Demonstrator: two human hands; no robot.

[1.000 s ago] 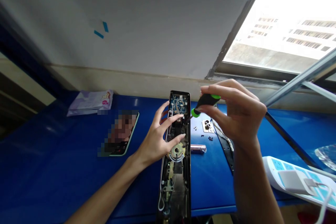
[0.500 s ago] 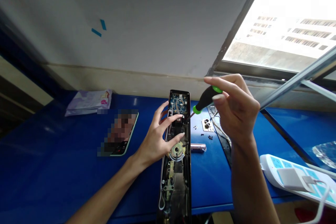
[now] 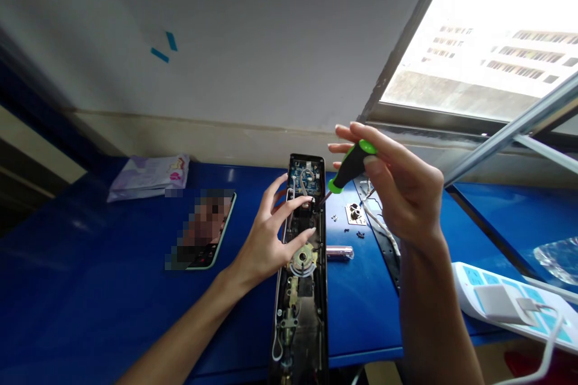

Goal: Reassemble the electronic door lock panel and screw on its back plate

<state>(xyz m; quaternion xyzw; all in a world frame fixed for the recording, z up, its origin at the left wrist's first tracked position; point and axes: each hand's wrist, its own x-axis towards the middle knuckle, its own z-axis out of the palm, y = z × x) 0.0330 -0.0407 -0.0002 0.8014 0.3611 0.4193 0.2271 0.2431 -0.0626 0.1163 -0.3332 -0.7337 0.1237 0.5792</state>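
A long black door-lock body [image 3: 301,289] lies open on the blue table [image 3: 90,289], showing a blue circuit board [image 3: 307,177] at its far end and a brass round part [image 3: 303,258] in the middle. My left hand [image 3: 271,234] rests on the lock's left side with fingers spread across its inside. My right hand [image 3: 397,192] holds a black and green screwdriver [image 3: 350,167] by the handle, its tip pointing down at the lock's right edge near the circuit board.
A phone [image 3: 201,231] lies left of the lock, a purple packet [image 3: 149,175] behind it. Small screws [image 3: 354,231], a square metal plate [image 3: 354,213] and a silvery cylinder [image 3: 339,252] lie right of the lock. A white power strip [image 3: 510,307] sits at right.
My right hand has turned the screwdriver handle between its fingers, which now reach further left over the handle top. My left hand stays on the lock.
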